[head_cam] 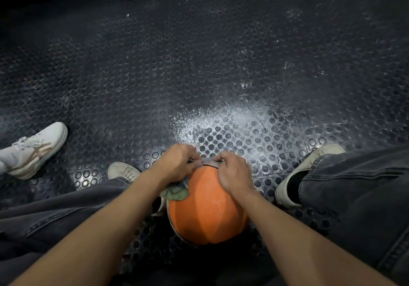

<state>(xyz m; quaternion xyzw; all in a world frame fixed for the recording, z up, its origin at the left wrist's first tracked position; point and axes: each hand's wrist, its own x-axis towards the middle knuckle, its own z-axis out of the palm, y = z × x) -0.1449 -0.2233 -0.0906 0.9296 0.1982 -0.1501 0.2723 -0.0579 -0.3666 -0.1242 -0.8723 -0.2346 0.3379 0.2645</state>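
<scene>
A person's left hand (177, 164) and right hand (234, 173), close together, both pinch the grey edge (208, 163) along the far side of an orange pumpkin-shaped pouch (208, 210), fingers curled over the trim. Whether the edge is a zip cannot be told. The pouch stands on the floor between the person's legs, near the bottom centre of the view. A green fabric leaf (176, 191) hangs at its left side, just under the left wrist. Both bare forearms reach in from the near corners. Dark grey jeans (354, 186) cover the legs on either side of the pouch. A pale shoe (124, 170) pokes out to the left of the hands, and another pale shoe (309, 170) sits to the right. Far left, apart from them, is a white sneaker with tan stripes (37, 150) on another foot. All rest on a black studded rubber floor (221, 64), which carries a whitish dusty patch (232, 117) just beyond the hands.
</scene>
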